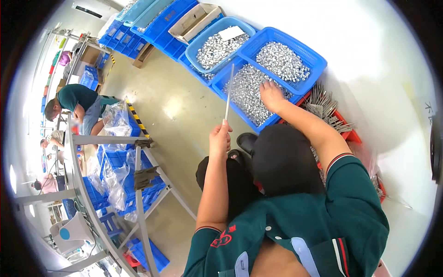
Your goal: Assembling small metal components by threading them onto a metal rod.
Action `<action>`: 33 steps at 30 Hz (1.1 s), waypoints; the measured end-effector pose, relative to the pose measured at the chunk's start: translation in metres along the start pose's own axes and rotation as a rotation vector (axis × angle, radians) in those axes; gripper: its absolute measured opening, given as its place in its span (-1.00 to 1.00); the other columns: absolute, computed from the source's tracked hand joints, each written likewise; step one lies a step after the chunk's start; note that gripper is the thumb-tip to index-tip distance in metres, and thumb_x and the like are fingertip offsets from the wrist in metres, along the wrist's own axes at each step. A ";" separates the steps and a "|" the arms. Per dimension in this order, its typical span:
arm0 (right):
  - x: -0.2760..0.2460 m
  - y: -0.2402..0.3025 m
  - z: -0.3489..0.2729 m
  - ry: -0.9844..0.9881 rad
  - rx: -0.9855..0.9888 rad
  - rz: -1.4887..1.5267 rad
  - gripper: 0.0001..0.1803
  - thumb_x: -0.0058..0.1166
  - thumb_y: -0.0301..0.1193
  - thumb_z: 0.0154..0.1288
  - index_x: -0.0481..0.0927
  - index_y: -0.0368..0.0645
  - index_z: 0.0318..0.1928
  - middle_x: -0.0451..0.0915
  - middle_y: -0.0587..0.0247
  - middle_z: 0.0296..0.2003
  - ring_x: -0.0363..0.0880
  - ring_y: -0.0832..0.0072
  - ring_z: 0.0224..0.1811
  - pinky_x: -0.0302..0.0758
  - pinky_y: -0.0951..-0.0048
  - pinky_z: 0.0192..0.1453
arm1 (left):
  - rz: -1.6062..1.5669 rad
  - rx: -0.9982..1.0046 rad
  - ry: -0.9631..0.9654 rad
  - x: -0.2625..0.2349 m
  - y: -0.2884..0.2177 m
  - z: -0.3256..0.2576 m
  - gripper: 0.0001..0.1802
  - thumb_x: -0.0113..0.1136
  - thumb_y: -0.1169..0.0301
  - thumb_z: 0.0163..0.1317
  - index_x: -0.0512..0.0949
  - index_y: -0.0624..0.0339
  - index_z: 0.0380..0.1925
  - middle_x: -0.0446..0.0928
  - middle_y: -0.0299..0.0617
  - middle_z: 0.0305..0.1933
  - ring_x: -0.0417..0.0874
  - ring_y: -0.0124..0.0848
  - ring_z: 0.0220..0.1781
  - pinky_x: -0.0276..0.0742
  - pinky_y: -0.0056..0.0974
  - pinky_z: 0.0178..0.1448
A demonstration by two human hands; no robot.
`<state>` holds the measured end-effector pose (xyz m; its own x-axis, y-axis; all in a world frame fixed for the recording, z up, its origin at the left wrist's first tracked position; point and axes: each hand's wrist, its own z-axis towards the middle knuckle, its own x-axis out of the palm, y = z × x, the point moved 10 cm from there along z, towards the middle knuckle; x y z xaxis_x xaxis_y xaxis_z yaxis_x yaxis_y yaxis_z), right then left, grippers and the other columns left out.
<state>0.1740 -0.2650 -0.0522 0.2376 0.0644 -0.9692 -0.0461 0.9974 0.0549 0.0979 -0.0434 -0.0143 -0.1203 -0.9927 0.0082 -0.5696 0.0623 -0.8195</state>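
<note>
Left hand [220, 138] — grip closed around a thin metal rod [229, 92], held upright over the floor. Right hand [271, 96] rests, fingers spread, in small silver parts filling a blue basket [221, 79] — nothing visibly grasped.

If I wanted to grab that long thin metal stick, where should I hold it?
Hold the thin metal rod by its bottom end, coming from below, as the left hand does now. It stands nearly upright, its top end hanging free over the blue basket of small silver parts. Pinching it low probably keeps your fingers out of them.
</note>
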 end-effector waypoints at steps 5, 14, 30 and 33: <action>0.027 0.011 0.019 0.070 -0.008 -0.120 -0.41 0.02 -0.10 0.06 0.35 -0.19 0.06 0.24 0.00 0.12 0.11 0.13 0.19 0.18 0.17 0.15 | -0.078 0.026 0.030 -0.004 -0.009 0.001 -0.66 -0.06 0.13 0.25 0.36 0.15 -0.55 0.01 -0.51 -0.82 -0.09 -0.71 -0.85 -0.23 -0.50 -0.78; 0.040 0.028 0.022 0.113 0.055 0.149 -0.62 -0.01 -0.12 0.11 0.44 -0.16 -0.22 0.44 0.08 -0.24 0.40 0.19 -0.09 0.41 0.18 -0.10 | -0.101 -0.005 0.051 -0.015 -0.012 0.001 -0.66 -0.08 0.14 0.26 0.37 0.17 -0.53 0.02 -0.52 -0.82 -0.08 -0.71 -0.85 -0.22 -0.52 -0.77; 0.083 0.033 0.021 0.735 0.926 2.508 -0.68 -0.11 -0.19 0.25 0.43 -0.24 -0.29 0.35 0.36 -0.58 0.22 0.66 -0.70 0.00 0.71 -0.79 | -0.124 -0.020 0.073 -0.012 -0.010 0.001 -0.65 -0.08 0.13 0.26 0.34 0.16 -0.55 0.02 -0.51 -0.82 -0.08 -0.70 -0.85 -0.22 -0.50 -0.77; 0.075 0.036 0.016 0.547 1.130 2.417 -0.70 -0.13 -0.24 0.26 0.41 -0.26 -0.29 0.43 0.26 -0.53 0.45 0.51 -0.57 0.39 0.63 -0.72 | -0.143 -0.039 0.089 -0.017 -0.006 0.002 -0.65 -0.08 0.13 0.26 0.33 0.15 -0.56 0.02 -0.50 -0.82 -0.08 -0.69 -0.85 -0.22 -0.50 -0.77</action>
<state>0.2054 -0.2237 -0.1193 0.4416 0.5005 0.7446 0.4853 -0.8313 0.2710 0.1048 -0.0270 -0.0107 -0.1060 -0.9788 0.1751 -0.6173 -0.0732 -0.7833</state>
